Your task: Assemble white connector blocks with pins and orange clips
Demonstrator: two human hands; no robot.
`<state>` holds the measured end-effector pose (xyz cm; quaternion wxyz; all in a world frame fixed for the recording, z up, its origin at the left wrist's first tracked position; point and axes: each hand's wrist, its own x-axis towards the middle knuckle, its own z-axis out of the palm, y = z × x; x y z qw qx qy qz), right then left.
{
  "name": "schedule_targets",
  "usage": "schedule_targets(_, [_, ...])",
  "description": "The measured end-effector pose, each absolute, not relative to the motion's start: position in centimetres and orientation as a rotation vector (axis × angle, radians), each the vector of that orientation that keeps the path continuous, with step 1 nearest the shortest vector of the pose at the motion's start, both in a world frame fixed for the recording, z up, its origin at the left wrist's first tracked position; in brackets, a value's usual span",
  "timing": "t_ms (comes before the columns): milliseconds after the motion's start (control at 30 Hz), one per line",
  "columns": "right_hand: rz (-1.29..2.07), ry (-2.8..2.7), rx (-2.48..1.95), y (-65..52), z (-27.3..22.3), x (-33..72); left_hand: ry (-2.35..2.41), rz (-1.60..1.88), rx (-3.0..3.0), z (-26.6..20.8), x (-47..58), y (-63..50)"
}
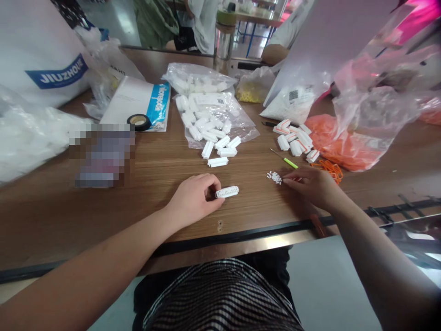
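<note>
"Near the front edge of the brown wood-grain surface (pixel 251 214), what do you have in your left hand (pixel 195 197)?"

"Your left hand is closed on a white oblong plastic block with rows of small holes (pixel 229 191), its left end pinched between your thumb and fingers. The free end points toward your right side."

"And your right hand (pixel 312 186)?"

"You have its fingertips drawn close together at the right edge of a small pile of tiny white pieces (pixel 274 177). I cannot tell whether they grip one."

"What lies around that pile?"

"Just beyond it you have a slim tool with a lime-green handle (pixel 290 162) and a thin metal shaft. Thin orange loops (pixel 332 171) sit behind your right hand, beside a clear plastic bag of orange pieces (pixel 358 145). Farther back is a heap of white plastic blocks with orange stripes (pixel 296 139)."

"And beyond your left hand?"

"Several loose white plastic blocks (pixel 217 162) lie in front of a clear plastic bag of white blocks (pixel 246 128)."
</note>
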<state>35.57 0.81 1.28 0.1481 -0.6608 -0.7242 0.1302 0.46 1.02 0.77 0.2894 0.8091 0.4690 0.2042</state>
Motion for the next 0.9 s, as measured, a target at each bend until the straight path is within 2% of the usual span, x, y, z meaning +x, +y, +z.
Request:
schedule_targets(200, [0.296,-2.041,-1.872,0.1,2.5,33.7,1.253,0.552,2.142,0.9,0.5,1.0])
schedule_targets(500, [0.600,-2.240,-1.240,-0.2,3.9,24.2,1.266,0.580,2.115,0.6,0.6,0.8])
schedule_targets(900, [0.377,-2.468,-1.206,0.2,3.1,22.0,1.223,0.604,2.114,0.9,0.6,0.8])
